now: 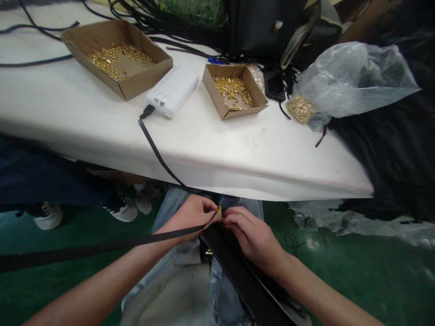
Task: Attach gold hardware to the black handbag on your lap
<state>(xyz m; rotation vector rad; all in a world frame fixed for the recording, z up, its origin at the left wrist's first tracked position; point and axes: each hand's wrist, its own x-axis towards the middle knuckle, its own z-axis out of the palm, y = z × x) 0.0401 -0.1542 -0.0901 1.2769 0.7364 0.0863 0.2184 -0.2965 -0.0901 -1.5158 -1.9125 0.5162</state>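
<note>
My left hand (199,214) is closed in a pinch on a small gold-coloured fitting (219,209) above my lap. My right hand (249,235) is also closed, fingertips pressed together right beside it; what they hold is hidden. Below both hands, a black leather-like bag piece (234,267) lies slanted across my lap, with a small gold piece (208,252) near its left side. A dark flat cord (102,248) runs from the lower left over my left wrist to the fingertips. Whether it is gripped, I cannot tell.
On the white table (238,158) stand a cardboard tray (146,79) and a smaller cardboard tray (234,113), both with gold fittings. Between them lies a white power bank (175,88) with a black cable (156,151). A clear plastic bag (350,81) sits right. Another person's shoes (122,208) show left.
</note>
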